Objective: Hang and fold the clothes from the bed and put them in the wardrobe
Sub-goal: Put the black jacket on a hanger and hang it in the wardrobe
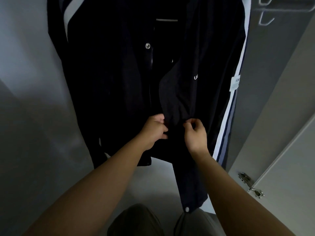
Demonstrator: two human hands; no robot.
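Pinching with curled fingers of left hand (154, 130) and right hand (196, 136) the front flaps of a dark jacket (110, 82) hanging inside the wardrobe (25, 68), being crowded on its right by a white-striped garment (229, 114).

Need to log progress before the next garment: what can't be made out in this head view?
Head view only:
The hanger and rail: cut off by the top edge above the dark jacket.
What the left hand and right hand pinch on the jacket front: zip, snap or plain cloth, lost in dark fabric.
White label on the striped garment: print too small.
The bed and remaining clothes: outside the frame.
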